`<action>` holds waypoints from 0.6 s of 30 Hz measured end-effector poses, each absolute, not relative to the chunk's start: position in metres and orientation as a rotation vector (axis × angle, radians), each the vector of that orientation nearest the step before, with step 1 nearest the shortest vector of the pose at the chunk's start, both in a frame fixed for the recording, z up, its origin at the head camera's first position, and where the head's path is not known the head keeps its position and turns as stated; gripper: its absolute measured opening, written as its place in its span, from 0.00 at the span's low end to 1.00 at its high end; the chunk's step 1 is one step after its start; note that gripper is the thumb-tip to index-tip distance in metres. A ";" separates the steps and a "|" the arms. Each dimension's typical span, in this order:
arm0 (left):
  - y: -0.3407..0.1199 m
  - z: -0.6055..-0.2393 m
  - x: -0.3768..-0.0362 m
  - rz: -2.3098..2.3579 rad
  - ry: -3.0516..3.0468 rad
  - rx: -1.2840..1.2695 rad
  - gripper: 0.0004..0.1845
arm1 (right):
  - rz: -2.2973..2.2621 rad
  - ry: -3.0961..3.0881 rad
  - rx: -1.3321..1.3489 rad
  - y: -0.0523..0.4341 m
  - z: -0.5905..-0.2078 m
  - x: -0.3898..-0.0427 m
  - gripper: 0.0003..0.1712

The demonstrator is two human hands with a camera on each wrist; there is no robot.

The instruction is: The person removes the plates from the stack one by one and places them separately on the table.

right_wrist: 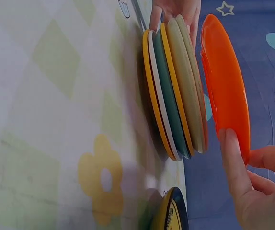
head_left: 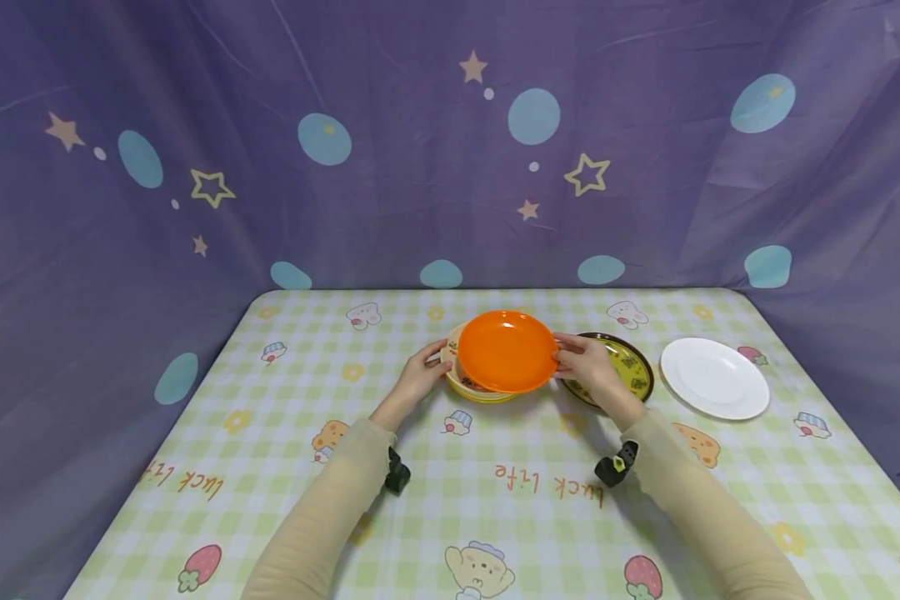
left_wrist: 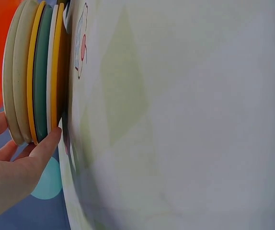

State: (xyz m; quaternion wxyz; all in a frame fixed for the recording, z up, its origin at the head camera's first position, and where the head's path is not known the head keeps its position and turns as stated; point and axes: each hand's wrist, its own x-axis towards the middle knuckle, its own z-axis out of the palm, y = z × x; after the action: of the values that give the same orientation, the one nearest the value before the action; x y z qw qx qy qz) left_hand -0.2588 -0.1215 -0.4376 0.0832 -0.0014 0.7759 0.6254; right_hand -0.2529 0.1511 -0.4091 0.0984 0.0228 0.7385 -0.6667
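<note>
My right hand pinches the right rim of a bright orange plate, thumb on one face and fingers on the other. In the right wrist view the orange plate is lifted, with a gap between it and a stack of plates. That stack stands on the table, topped by a cream plate with a printed pattern; beige, yellow, teal and white edges show below. My left hand holds the stack's left side, its fingers spread across the rims from bottom to top.
Right of the stack lies a dark-rimmed yellow-green plate, partly hidden behind my right hand. Farther right is a white plate. A checked cloth covers the table, and a purple curtain hangs behind it.
</note>
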 end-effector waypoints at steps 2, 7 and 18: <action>-0.122 -0.438 -0.259 1.878 2.296 -0.002 0.26 | -1.968 2.186 0.057 0.154 -0.409 -0.252 0.26; -0.122 -0.439 -0.260 1.886 2.284 -0.001 0.26 | -1.962 2.183 0.019 0.159 -0.407 -0.249 0.26; -0.120 -0.440 -0.261 1.859 2.324 -0.039 0.26 | -1.949 2.159 0.052 0.170 -0.402 -0.242 0.27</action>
State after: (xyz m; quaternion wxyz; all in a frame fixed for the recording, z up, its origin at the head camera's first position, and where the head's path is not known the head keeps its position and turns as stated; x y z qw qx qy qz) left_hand -0.2607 -0.1202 -0.4396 0.0825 -0.0132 0.7782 0.6225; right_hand -0.2416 0.1700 -0.4015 0.1158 0.0177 0.7372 -0.6655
